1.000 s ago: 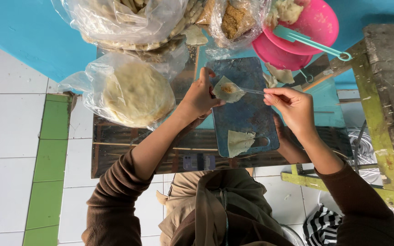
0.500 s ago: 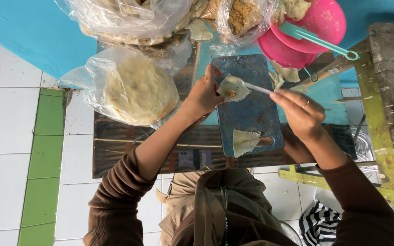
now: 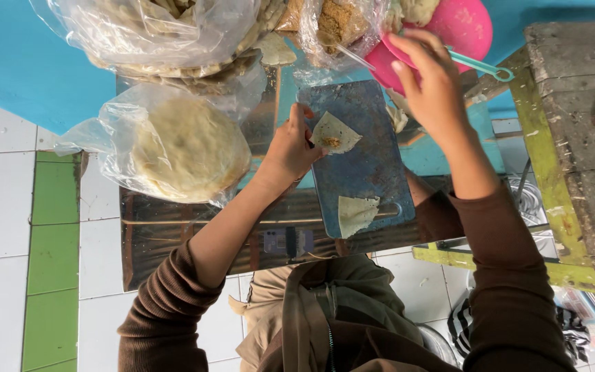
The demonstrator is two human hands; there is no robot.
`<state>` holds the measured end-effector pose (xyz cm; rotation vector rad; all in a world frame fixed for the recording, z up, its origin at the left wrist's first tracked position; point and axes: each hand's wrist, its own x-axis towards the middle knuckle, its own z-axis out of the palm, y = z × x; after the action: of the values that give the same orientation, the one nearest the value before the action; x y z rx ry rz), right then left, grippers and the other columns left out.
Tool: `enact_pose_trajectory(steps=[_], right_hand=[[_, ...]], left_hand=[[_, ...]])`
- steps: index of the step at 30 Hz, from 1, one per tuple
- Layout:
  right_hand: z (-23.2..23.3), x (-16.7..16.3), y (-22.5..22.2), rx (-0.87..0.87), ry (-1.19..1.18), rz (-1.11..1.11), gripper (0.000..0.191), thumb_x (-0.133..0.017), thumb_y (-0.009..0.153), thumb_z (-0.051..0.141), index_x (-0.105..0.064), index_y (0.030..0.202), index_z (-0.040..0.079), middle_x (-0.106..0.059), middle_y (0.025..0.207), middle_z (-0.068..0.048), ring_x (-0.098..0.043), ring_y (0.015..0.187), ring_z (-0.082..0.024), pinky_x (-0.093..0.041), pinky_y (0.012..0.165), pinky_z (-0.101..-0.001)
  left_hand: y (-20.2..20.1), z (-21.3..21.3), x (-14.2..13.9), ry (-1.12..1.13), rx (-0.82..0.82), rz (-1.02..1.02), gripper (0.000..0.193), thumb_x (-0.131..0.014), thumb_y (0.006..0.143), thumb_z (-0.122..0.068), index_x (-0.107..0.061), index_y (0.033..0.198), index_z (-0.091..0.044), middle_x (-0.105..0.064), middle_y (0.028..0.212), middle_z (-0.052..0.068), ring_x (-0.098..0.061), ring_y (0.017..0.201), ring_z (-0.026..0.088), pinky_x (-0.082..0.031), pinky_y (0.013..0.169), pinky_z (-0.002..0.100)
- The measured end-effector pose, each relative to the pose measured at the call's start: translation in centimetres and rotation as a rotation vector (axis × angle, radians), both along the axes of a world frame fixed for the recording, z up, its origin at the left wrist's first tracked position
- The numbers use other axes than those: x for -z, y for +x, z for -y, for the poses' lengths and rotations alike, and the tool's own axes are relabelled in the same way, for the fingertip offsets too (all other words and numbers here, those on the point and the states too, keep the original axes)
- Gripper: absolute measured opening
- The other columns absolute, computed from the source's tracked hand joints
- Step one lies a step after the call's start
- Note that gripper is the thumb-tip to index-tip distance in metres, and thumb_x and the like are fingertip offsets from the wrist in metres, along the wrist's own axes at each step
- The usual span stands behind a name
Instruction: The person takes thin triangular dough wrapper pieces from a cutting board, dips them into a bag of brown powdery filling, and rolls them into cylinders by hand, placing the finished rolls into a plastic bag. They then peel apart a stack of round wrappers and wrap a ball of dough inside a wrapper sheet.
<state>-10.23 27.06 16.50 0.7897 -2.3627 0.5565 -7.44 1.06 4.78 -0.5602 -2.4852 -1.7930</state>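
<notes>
My left hand (image 3: pixel 289 150) pinches the edge of a small pale dough wrapper (image 3: pixel 334 134) with a dab of brown filling in its middle, and holds it over a dark blue-grey cutting board (image 3: pixel 370 176). A second, folded wrapper (image 3: pixel 356 213) lies at the board's near end. My right hand (image 3: pixel 430 79) is raised beyond the board with its fingers partly spread. It holds a thin spoon (image 3: pixel 352 56) whose tip reaches into a clear bag of brown crumbly filling (image 3: pixel 339 24).
A pink bowl (image 3: pixel 466 24) with a teal utensil (image 3: pixel 480 65) sits at the far right. A clear bag of round dough sheets (image 3: pixel 187 148) lies left of the board, more bagged stacks (image 3: pixel 160 34) behind it. A worn wooden bench (image 3: pixel 573 103) stands on the right, a tiled floor (image 3: pixel 8 207) on the left.
My right hand has lifted the spoon off the wrapper and moved it away, up toward the filling bag. My left hand still holds the wrapper, which now carries filling.
</notes>
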Motion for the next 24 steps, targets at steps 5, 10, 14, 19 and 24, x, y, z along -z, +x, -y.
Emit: enact_pose_trajectory(steps=[5,10,14,19,24], right_hand=[[-5.7,-0.4,3.1,0.206,-0.059,0.441,0.014,-0.072,0.104,0.010,-0.074,0.116,0.004,-0.075,0.102,-0.011,-0.071,0.086,-0.022,-0.054,0.077,-0.0338],[-7.2,1.7,3.4,0.141,-0.001,0.500,0.015,-0.076,0.094,0.013,-0.074,0.104,0.001,-0.072,0.092,-0.012,-0.070,0.080,-0.018,-0.054,0.070,-0.0309],[-6.3,3.0,3.1,0.266,-0.001,0.539,0.024,-0.083,0.093,0.020,-0.073,0.096,-0.002,-0.071,0.083,-0.013,-0.069,0.073,-0.021,-0.052,0.068,-0.0329],[-5.8,2.9,2.9,0.187,-0.136,0.670,0.018,-0.079,0.091,0.014,-0.073,0.098,-0.002,-0.075,0.086,-0.008,-0.070,0.078,-0.015,-0.053,0.069,-0.0306],[-5.2,0.5,2.8,-0.081,-0.417,0.988,0.015,-0.070,0.097,0.007,-0.066,0.108,-0.002,-0.073,0.099,-0.007,-0.071,0.089,-0.011,-0.058,0.078,-0.0273]], left_hand=[[0.1,0.0,-0.2,-0.032,-0.016,-0.067,0.070,-0.089,0.071,-0.006,-0.042,0.122,-0.002,-0.065,0.084,0.015,-0.069,0.077,0.033,-0.055,0.068,0.040],[0.3,0.2,-0.6,-0.029,0.012,0.037,0.068,-0.086,0.074,-0.008,-0.042,0.124,-0.002,-0.064,0.085,0.015,-0.071,0.074,0.031,-0.056,0.065,0.039],[0.1,0.2,-0.5,-0.056,0.014,0.034,0.068,-0.087,0.074,-0.008,-0.041,0.125,-0.002,-0.064,0.084,0.014,-0.070,0.072,0.030,-0.055,0.065,0.039],[0.1,0.2,-0.5,-0.084,-0.032,-0.048,0.069,-0.091,0.074,-0.017,-0.046,0.125,-0.002,-0.063,0.086,0.015,-0.067,0.076,0.031,-0.053,0.068,0.039],[0.8,-0.3,-2.2,0.048,-0.112,-0.099,0.053,-0.084,0.090,-0.025,-0.053,0.125,0.000,-0.064,0.100,0.015,-0.066,0.086,0.025,-0.053,0.074,0.035]])
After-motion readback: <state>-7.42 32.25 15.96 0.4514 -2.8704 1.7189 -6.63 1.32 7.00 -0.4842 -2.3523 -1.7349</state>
